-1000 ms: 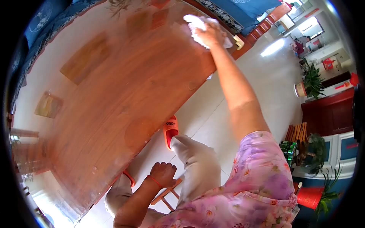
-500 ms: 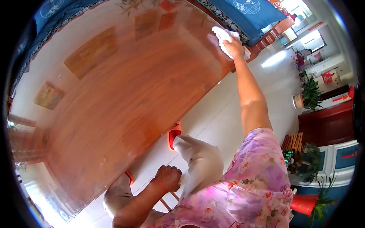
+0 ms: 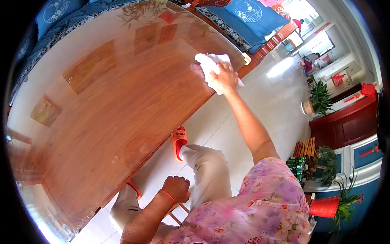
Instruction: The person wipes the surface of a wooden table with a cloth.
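Observation:
My right hand (image 3: pixel 224 78) presses a white cloth (image 3: pixel 211 67) against the glossy top of a brown wooden table (image 3: pixel 134 101), close to its right end. The cloth is bunched under the palm and sticks out beyond the fingers. My left hand (image 3: pixel 177 188), with a red string at the wrist, is a closed fist above my lap, off the table's near edge; nothing shows in it.
A cream corner guard (image 3: pixel 247 58) caps the table's far right corner. Blue cushioned seating (image 3: pixel 243 20) lines the far side. A wooden stool (image 3: pixel 178 213) stands below me. Potted plants (image 3: pixel 321 97) and a red pot (image 3: pixel 325 206) are at the right.
My right hand and the cloth went out toward the far right corner, then came back nearer along the tabletop. My left fist has stayed over my lap.

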{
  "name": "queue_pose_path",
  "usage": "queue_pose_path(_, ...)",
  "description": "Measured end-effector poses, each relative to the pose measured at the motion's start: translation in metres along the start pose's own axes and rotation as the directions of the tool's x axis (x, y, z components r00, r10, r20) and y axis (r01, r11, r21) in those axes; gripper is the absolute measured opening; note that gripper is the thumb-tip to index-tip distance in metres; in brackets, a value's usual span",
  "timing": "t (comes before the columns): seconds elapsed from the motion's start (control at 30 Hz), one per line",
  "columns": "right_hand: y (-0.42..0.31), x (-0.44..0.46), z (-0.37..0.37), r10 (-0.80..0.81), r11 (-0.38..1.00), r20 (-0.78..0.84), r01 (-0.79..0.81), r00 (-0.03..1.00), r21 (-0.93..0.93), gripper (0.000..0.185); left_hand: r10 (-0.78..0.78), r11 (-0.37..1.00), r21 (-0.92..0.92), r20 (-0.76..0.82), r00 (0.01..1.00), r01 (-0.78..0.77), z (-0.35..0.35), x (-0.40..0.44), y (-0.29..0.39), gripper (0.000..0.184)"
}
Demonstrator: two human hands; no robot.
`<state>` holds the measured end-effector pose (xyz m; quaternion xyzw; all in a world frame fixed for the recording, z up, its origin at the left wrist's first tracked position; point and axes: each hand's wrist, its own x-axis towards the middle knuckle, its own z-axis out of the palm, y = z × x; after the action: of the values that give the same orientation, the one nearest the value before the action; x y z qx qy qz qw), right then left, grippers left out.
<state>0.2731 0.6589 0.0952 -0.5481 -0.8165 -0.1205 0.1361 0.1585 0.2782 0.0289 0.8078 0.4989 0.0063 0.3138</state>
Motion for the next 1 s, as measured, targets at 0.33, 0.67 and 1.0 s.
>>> queue_pose_path(0.33,0.060,0.117,0.051,0.183,0.983,0.094,-0.179,0.979,-0.052,0.073,-0.026,0.996,-0.082,-0.033,0.999,0.023,-0.022,-0.005,-0.007,0.031)
queue_pose_path(0.67,0.028,0.177,0.063,0.317,0.934,0.298,-0.351,0.900,0.068,0.065,-0.038,0.994,-0.101,-0.083,0.996,0.030,-0.022,-0.010,-0.009,0.026)
queue_pose_path(1.0,-0.175,0.068,0.023,-0.397,0.883,-0.080,0.404,0.914,0.237,0.049,-0.050,0.997,-0.057,-0.056,0.997,0.047,-0.019,-0.016,-0.007,0.029)
